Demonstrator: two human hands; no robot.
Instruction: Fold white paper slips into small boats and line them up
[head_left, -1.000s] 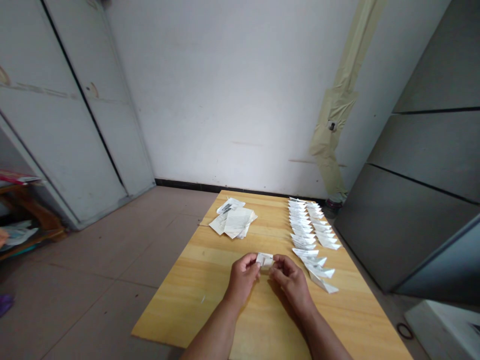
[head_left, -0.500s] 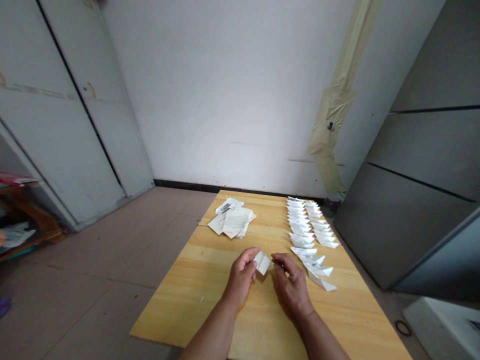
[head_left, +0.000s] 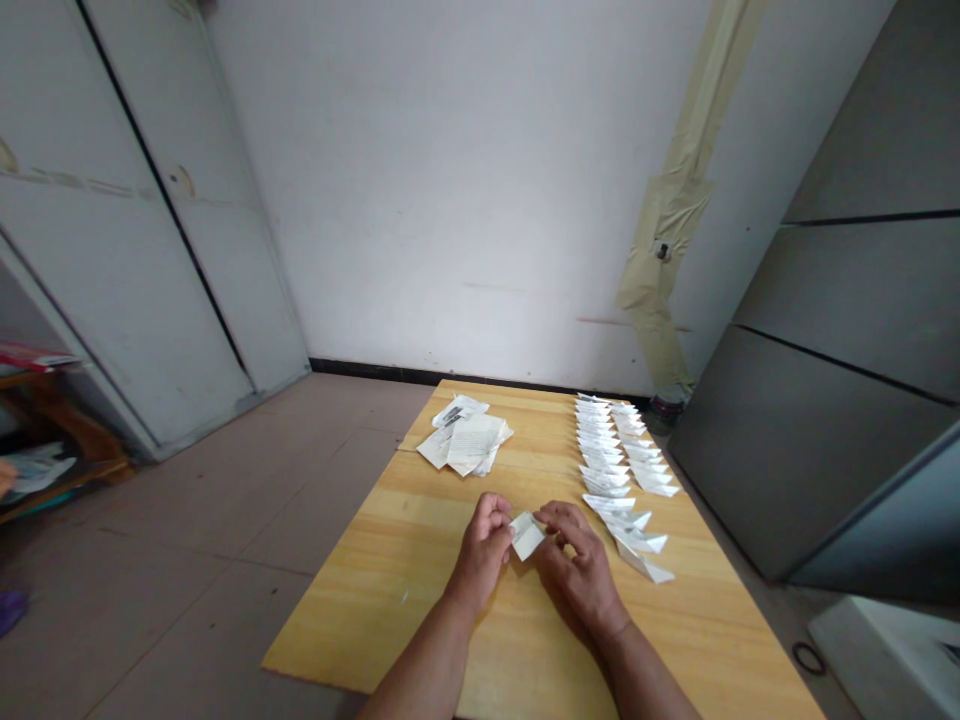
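A small folded piece of paper (head_left: 527, 537) is held over the wooden table between my two hands. My left hand (head_left: 484, 545) pinches its left corner between thumb and fingers. At its right corner, my right hand (head_left: 577, 560) has its fingers closed on the edge, the fingertips partly hidden behind the paper. Right of my right hand, several folded paper boats (head_left: 630, 530) lie in a loose line on the table. Beyond my left hand is a pile of loose printed paper sheets (head_left: 472, 440).
Two rows of folded paper shapes (head_left: 602, 445) run along the right side of the wooden table (head_left: 375, 580). A white box (head_left: 885, 650) and a dark ring (head_left: 808, 657) are on the floor at right. Grey cabinet panels (head_left: 840, 420) stand beyond them.
My right hand has moved in leftward and its fingers are now on the paper's right corner. The paper has tilted slightly; my left hand still pinches it.
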